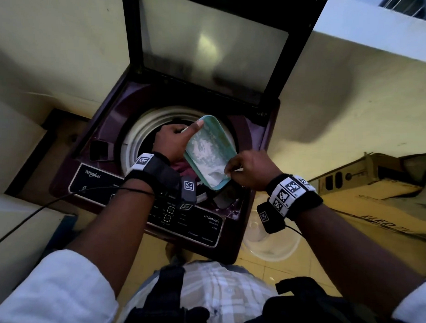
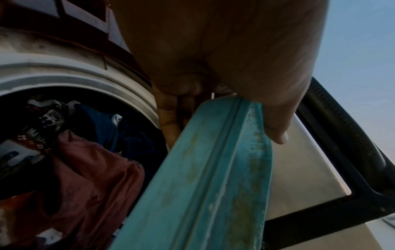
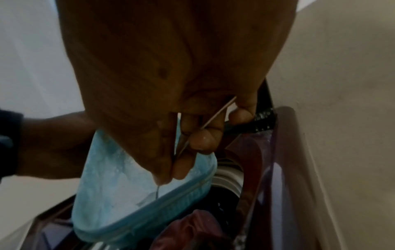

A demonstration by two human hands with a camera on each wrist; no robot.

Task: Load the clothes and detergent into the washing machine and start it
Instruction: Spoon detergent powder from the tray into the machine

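The maroon top-loading washing machine (image 1: 251, 129) stands with its lid (image 1: 211, 45) raised. Inside the white drum rim (image 1: 140, 132) lie clothes (image 2: 89, 169), rust-red, dark blue and patterned. My left hand (image 1: 176, 138) grips a teal rectangular container (image 1: 208, 151) by its far end, thumb on the rim, tilting it over the drum. White detergent powder (image 1: 214, 176) has gathered in the container's low near corner. My right hand (image 1: 229, 171) pinches a thin metal spoon handle (image 3: 215, 115), with its tip down in the powder (image 3: 111, 186). The spoon's bowl is hidden.
The black control panel (image 1: 181, 215) runs along the machine's front edge, under my left wrist. A white plastic basin (image 1: 272, 238) sits on the yellow floor to the right. Cardboard boxes (image 1: 375, 186) lie further right. Walls close in behind and left.
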